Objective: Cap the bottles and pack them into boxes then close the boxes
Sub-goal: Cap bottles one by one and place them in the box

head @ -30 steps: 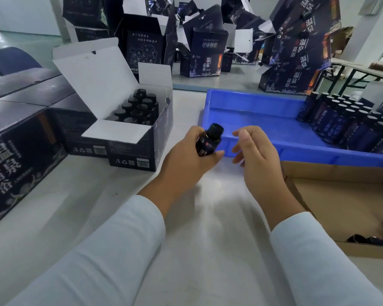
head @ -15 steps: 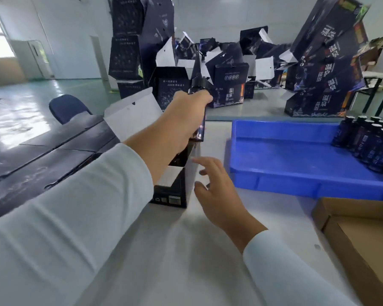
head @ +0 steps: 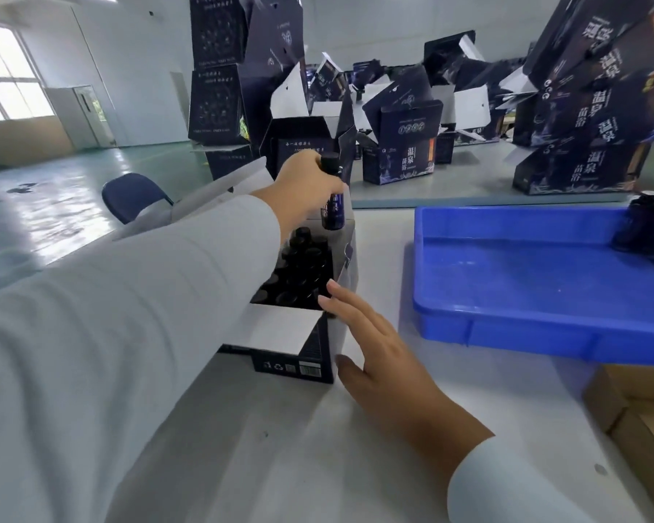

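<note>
My left hand grips a dark capped bottle upright, just above the far end of an open dark box. Several capped bottles stand packed inside that box. Its white flaps stand open at the front and back. My right hand lies with straight fingers against the box's right side, fingertips at its top edge. More capped bottles stand in the far right corner of a blue tray.
A brown cardboard carton sits at the right edge of the white table. Many dark boxes, some open, are piled at the back and right. A blue chair stands left of the table.
My left hand carried the bottle from in front of me out over the open box and has lowered it toward the far end. My right hand moved left to the box's side.
</note>
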